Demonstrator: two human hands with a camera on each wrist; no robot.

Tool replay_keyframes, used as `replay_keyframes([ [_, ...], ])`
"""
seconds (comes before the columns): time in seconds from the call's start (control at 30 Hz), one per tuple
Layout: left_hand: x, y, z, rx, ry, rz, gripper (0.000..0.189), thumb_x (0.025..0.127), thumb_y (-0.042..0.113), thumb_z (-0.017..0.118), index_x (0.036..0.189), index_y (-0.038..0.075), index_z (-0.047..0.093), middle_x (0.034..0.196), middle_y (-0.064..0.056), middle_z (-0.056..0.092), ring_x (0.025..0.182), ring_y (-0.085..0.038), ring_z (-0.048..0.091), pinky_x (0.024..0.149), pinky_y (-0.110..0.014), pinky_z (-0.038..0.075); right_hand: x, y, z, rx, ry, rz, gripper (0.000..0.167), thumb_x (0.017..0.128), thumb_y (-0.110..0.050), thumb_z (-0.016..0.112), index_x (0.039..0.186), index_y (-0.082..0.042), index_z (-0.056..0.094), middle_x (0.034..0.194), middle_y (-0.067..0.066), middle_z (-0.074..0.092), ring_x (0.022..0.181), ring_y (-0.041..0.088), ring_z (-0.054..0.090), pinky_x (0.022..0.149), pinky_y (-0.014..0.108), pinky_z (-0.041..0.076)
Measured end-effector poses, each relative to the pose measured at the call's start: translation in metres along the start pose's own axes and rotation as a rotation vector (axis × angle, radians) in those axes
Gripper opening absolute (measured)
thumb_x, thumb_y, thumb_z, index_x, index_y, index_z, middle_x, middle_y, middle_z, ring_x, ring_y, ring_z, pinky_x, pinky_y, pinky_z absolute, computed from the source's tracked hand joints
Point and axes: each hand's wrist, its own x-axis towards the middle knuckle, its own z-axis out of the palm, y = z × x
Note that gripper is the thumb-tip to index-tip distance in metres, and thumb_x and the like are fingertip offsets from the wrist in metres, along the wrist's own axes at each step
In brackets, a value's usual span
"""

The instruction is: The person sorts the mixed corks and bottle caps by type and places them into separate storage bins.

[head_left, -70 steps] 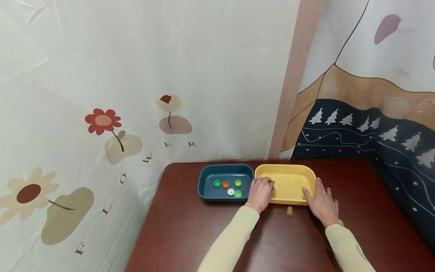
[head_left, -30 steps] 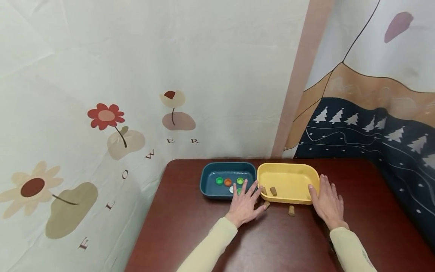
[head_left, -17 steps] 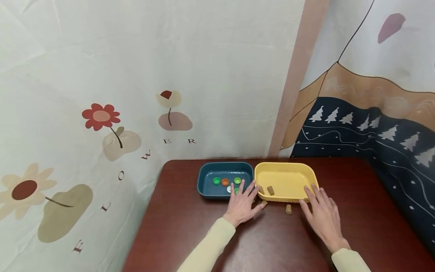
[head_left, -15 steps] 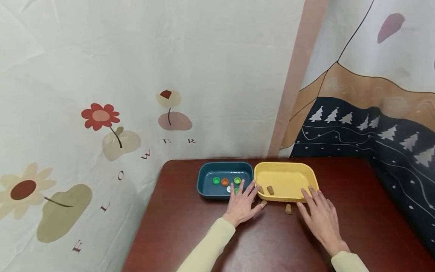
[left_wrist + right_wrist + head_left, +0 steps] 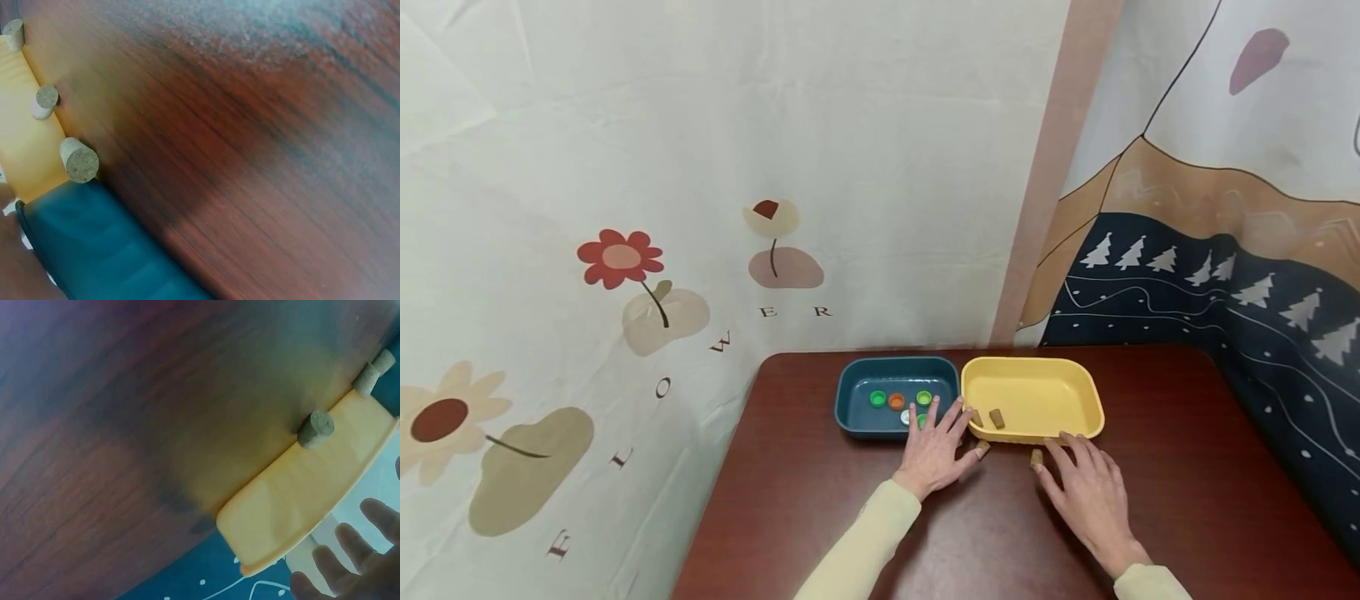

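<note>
My left hand (image 5: 931, 457) lies with fingers spread over the front right edge of the blue tray (image 5: 850, 429), which holds several bottle caps (image 5: 897, 402) in green, orange and white. Beside its thumb is a cork (image 5: 983, 448) on the table. My right hand (image 5: 1088, 493) hovers at the front of the yellow tray (image 5: 1045, 392), fingers loosely extended, its thumb close to a standing cork (image 5: 1037, 459). Inside the yellow tray lie two corks (image 5: 997, 419). Several corks (image 5: 79, 160) line the trays' front in the left wrist view; one cork (image 5: 316, 429) is nearest in the right wrist view.
Both trays stand side by side near the back edge of the dark red-brown table (image 5: 985, 542). A printed cloth (image 5: 880, 167) with flowers and letters hangs behind and to the left, and a dark tree-patterned part (image 5: 1157, 300) is at the right.
My left hand has gone from the yellow tray to the blue tray's front, and corks now show where it was. My right hand has left the yellow tray's right end, moving left and nearer.
</note>
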Motion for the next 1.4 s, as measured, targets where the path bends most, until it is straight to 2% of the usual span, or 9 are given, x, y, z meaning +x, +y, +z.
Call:
replay_keyframes([
  [0.13,0.0,-0.001,0.0,0.009,-0.002,-0.001,0.075,0.1,0.073,0.037,0.162,0.031,0.037,0.171,0.008,0.024,0.155,-0.037,0.025,0.118,-0.071,0.012,-0.003,-0.003,0.005,-0.004,-0.025,-0.013,0.046,0.085,-0.033,0.079,0.122,-0.007,0.072,0.121,0.017,0.066,0.114,0.043,0.059,0.092,0.066,0.044],
  [0.4,0.0,0.0,0.0,0.031,0.011,0.009,0.075,0.1,0.073,0.037,0.162,0.031,0.037,0.17,0.008,0.025,0.154,-0.036,0.027,0.117,-0.071,0.016,-0.001,-0.004,0.014,-0.081,-0.188,0.071,0.057,0.088,-0.042,0.08,0.13,-0.005,0.07,0.116,0.019,0.066,0.112,0.046,0.059,0.09,0.069,0.044],
  [0.57,-0.001,0.002,-0.001,0.016,0.032,0.011,0.074,0.1,0.073,0.038,0.161,0.03,0.041,0.169,0.007,0.029,0.154,-0.037,0.029,0.117,-0.072,0.018,0.001,-0.004,0.018,-0.097,-0.264,0.102,0.057,0.088,-0.04,0.081,0.13,-0.004,0.069,0.115,0.021,0.066,0.112,0.048,0.059,0.091,0.069,0.042],
  [0.73,-0.001,0.002,-0.002,0.009,0.06,0.013,0.073,0.099,0.071,0.043,0.159,0.03,0.045,0.167,0.006,0.033,0.152,-0.038,0.032,0.115,-0.072,0.02,0.0,-0.002,0.021,-0.089,-0.218,0.058,0.046,0.085,-0.027,0.085,0.122,-0.005,0.071,0.111,0.02,0.067,0.108,0.047,0.06,0.088,0.068,0.044],
  [0.93,0.0,0.002,0.0,0.009,0.035,0.004,0.074,0.099,0.072,0.041,0.16,0.031,0.041,0.169,0.008,0.029,0.153,-0.037,0.029,0.117,-0.072,0.018,0.0,-0.001,0.021,-0.084,-0.16,0.005,0.035,0.081,-0.017,0.087,0.11,-0.005,0.071,0.107,0.016,0.067,0.104,0.046,0.062,0.086,0.068,0.046],
  [1.2,0.001,0.002,0.0,0.016,0.028,0.001,0.074,0.1,0.073,0.041,0.161,0.031,0.04,0.169,0.008,0.028,0.154,-0.036,0.029,0.117,-0.071,0.018,0.0,-0.002,0.018,-0.052,-0.135,-0.012,0.035,0.08,-0.016,0.087,0.11,-0.006,0.071,0.111,0.016,0.067,0.107,0.044,0.062,0.089,0.069,0.045],
  [1.4,0.001,0.001,0.0,0.017,0.027,0.002,0.074,0.1,0.073,0.04,0.161,0.031,0.04,0.169,0.008,0.028,0.154,-0.036,0.029,0.117,-0.072,0.018,0.001,-0.006,0.007,-0.014,-0.12,-0.009,0.037,0.081,-0.018,0.086,0.112,-0.007,0.071,0.113,0.015,0.068,0.11,0.042,0.062,0.091,0.067,0.045],
])
